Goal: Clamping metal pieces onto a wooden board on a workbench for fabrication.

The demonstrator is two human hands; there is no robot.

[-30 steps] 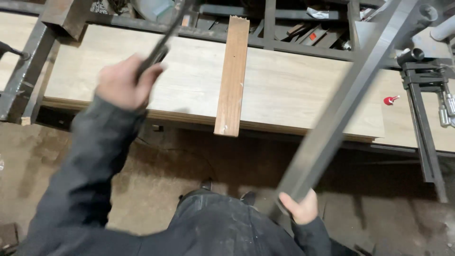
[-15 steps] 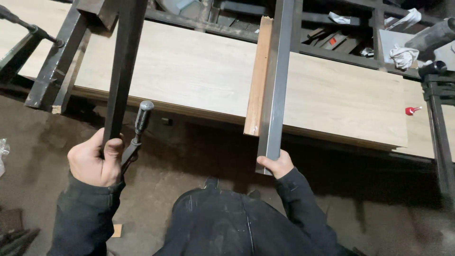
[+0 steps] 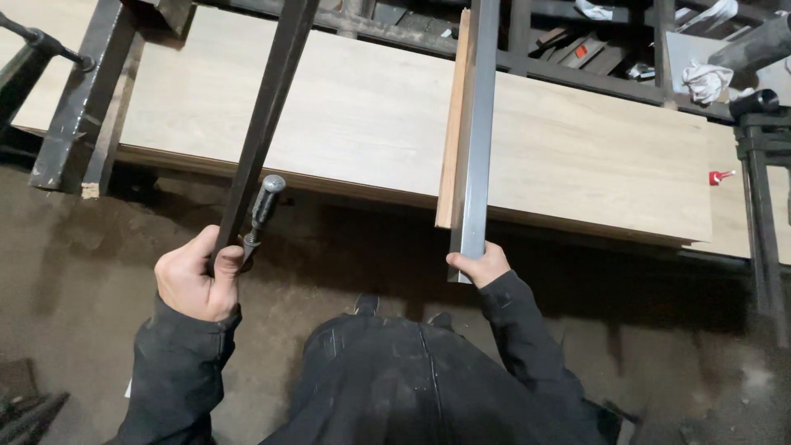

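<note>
Steel bar (image 3: 476, 140) overhangs board (image 3: 577, 156) edge, right hand (image 3: 478, 265) gripping.

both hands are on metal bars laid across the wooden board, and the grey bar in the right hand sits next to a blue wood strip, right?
Nearly: the head view shows the wood strip beside the grey bar is reddish-brown, not blue. The rest holds.

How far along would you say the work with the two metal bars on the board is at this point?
Done: a narrow wood strip lies across the pale board. In hand: the right hand holds the grey metal bar against that strip; the left hand grips a dark bar and a black-handled tool. Left: neither bar looks fastened.
</note>
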